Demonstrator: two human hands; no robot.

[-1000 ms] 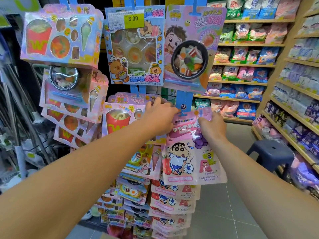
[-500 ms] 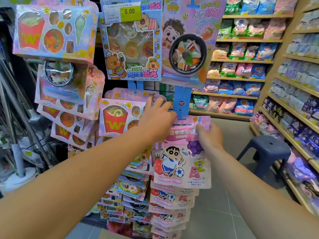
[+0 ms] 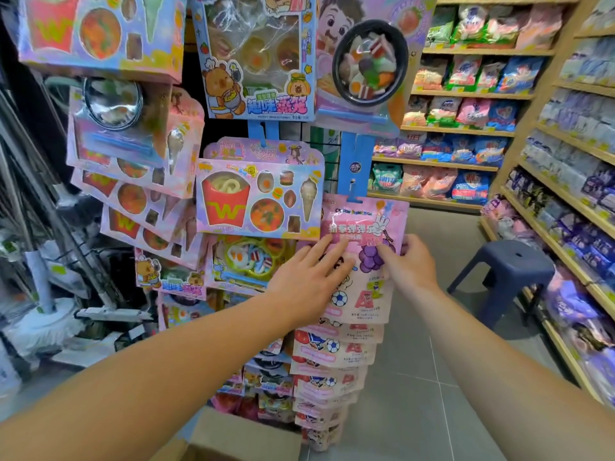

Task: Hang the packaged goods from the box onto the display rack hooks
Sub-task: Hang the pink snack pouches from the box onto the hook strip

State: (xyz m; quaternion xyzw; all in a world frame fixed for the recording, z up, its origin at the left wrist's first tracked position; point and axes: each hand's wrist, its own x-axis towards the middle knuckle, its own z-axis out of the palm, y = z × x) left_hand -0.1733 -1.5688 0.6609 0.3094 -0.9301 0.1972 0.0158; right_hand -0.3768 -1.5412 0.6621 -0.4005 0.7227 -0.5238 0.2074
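Grey tiled floor (image 3: 416, 377); wooden shelves (image 3: 466, 129); stool (image 3: 506, 267).

Single head-worn wide-angle view, facing forward and down, close to the display rack (image 3: 355, 168), both forearms reaching in

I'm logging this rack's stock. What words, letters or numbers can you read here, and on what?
"W": red fries carton on the toy food box.
"A": lower front of the pink pouch that both hands touch.
The Chinese titles on the pouch and the blue bear box, the small English lines and the shelf tags are too blurred to read.
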